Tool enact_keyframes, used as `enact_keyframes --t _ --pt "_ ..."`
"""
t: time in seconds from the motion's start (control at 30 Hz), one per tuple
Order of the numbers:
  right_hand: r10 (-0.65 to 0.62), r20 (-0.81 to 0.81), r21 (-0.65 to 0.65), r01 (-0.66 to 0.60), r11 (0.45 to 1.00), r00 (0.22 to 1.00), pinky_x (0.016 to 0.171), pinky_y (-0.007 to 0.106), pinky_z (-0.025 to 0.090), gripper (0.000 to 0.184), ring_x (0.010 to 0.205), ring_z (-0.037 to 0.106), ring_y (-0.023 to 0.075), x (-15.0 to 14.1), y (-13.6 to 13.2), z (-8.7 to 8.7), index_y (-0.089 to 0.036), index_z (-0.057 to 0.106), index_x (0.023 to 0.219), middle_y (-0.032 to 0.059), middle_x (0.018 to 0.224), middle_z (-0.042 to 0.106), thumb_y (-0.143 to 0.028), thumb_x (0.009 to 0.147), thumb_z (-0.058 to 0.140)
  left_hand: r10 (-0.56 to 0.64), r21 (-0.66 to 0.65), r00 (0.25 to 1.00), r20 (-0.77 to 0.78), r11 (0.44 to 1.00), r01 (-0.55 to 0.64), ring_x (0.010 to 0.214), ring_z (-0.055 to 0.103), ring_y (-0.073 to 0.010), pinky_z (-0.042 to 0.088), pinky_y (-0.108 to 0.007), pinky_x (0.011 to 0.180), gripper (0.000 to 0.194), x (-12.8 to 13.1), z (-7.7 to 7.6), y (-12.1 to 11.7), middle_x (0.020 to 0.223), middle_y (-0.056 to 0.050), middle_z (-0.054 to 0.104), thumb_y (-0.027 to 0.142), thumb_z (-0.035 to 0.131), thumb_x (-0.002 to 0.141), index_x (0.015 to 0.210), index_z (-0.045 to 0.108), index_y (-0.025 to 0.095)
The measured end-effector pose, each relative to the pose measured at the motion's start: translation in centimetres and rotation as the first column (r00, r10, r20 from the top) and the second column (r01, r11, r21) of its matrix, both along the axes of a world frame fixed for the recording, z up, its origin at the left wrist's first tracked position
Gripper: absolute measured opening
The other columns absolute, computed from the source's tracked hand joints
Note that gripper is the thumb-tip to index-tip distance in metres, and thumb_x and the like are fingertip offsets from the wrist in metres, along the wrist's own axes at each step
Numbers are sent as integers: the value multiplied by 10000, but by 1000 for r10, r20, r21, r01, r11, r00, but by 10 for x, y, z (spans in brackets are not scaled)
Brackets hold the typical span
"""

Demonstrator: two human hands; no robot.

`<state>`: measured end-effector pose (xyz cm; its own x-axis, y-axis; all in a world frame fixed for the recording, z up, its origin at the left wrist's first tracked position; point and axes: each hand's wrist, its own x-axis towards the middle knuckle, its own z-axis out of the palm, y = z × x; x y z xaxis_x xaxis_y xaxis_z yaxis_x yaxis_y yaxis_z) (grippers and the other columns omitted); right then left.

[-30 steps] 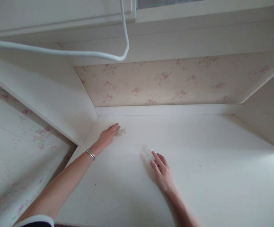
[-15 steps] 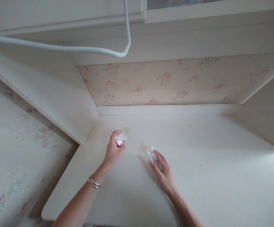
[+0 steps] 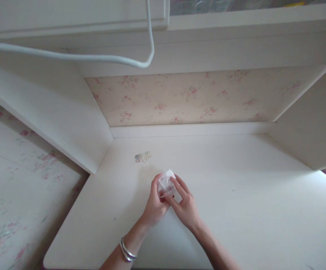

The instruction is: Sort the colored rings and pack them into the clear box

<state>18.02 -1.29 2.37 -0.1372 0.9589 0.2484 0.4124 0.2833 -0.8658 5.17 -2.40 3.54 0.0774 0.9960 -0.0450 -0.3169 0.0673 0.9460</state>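
Note:
Between my two hands, above the middle of the desk, is a small clear plastic box (image 3: 166, 182). My left hand (image 3: 154, 205) is wrapped round its left side, with silver bangles on the wrist. My right hand (image 3: 186, 206) grips its right side with thumb and fingers. The separate clear pieces are too close together to tell whether they are joined. A small cluster of thin rings (image 3: 143, 157) lies flat on the desk, beyond my left hand and a little to its left.
The white desk (image 3: 236, 225) has a low back ledge (image 3: 191, 129) and white side panels. A white cable or tube (image 3: 67, 56) hangs across the upper left, below a cupboard (image 3: 67, 15). Small dark specks mark the desktop.
My left hand picked up a clear plastic piece beside the rings and brought it right and nearer, to the clear piece in my right hand. The rings are now uncovered.

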Motion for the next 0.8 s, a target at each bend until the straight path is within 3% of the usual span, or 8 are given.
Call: enact_keyframes --t 0.17,0.27,0.33,0.47,0.6,0.8 --pt "21 0 -1 -21 1000 1000 986 416 432 517 1264 407 265 5 -10 6 -307 486 1304 56 1415 388 -400 809 598 -29 -78 977 213 996 47 1096 548 -221 447 -395 943 706 -7 10 -4 1361 -43 427 41 582 669 1274 361 331" --pt "18 -82 -65 -23 998 996 739 331 569 399 1214 465 280 7 -14 8 -309 549 1247 55 1396 416 -391 857 523 21 -128 972 236 992 10 1056 562 -216 478 -392 892 544 -8 12 -3 1248 -51 523 151 604 738 1229 424 302" --pt "-16 -147 -74 6 997 989 660 297 580 345 1178 499 275 7 -15 8 -302 598 1192 59 1344 479 -384 873 496 50 -157 979 199 987 -18 1008 580 -214 504 -392 840 463 -7 13 -2 1168 -56 566 256 618 779 1207 443 288" --pt "-82 -271 -108 55 993 959 834 357 547 337 1077 571 234 9 -13 3 -256 625 1149 78 1211 584 -383 847 549 68 -218 987 146 975 -35 950 608 -214 524 -398 788 479 -4 14 -2 1114 -57 591 395 639 781 1207 444 291" --pt "-94 -385 -228 5 974 918 776 345 571 419 1003 612 229 13 -13 0 -229 599 1183 101 1228 569 -429 816 581 44 -247 977 208 969 9 1000 596 -224 519 -408 803 484 -2 14 -3 1134 -59 582 420 625 793 1221 430 307" --pt "-50 -376 -235 -44 971 925 809 348 562 430 1045 591 233 18 -15 4 -227 588 1199 93 1266 540 -410 810 593 -5 -238 981 193 970 52 991 596 -220 521 -413 805 452 -2 11 -3 1138 -64 567 408 598 818 1219 418 302"
